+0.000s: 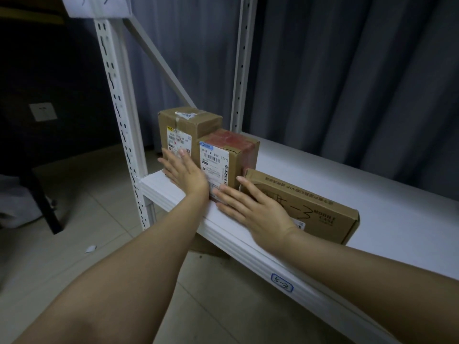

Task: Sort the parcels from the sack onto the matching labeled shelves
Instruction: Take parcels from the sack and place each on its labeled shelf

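On the left end of the white shelf (372, 184), three parcels stand in one row near the front edge. The tall brown box (196, 125) is at the far left, close to the white perforated post (116, 95). Just beside it, touching its right side, stands the red-taped box (236, 147), which is lower and carries a white shipping sticker on its front. To the right of that one lies the flat mobile case box (320, 207), with a handwritten "-3" on its top face.

The left hand (185, 173) is laid flat against the front of the tall brown box, over the lower part of its sticker; the fingers are straight and together, they grasp nothing. The right hand (258, 209) is also released, with straight spread fingers: it rests on the left end of the flat mobile case box, and the fingertips reach the bottom of the red-taped box.

On the front rail of the shelf a small label (282, 282) with a blue frame reads "5-3". Behind the shelf hangs a grey curtain (347, 83). Below, the tiled floor (99, 219) holds a small scrap of paper (90, 249), and part of another cardboard box (206, 247) shows under the shelf. A wall socket (43, 111) is on the dark wall at the left.
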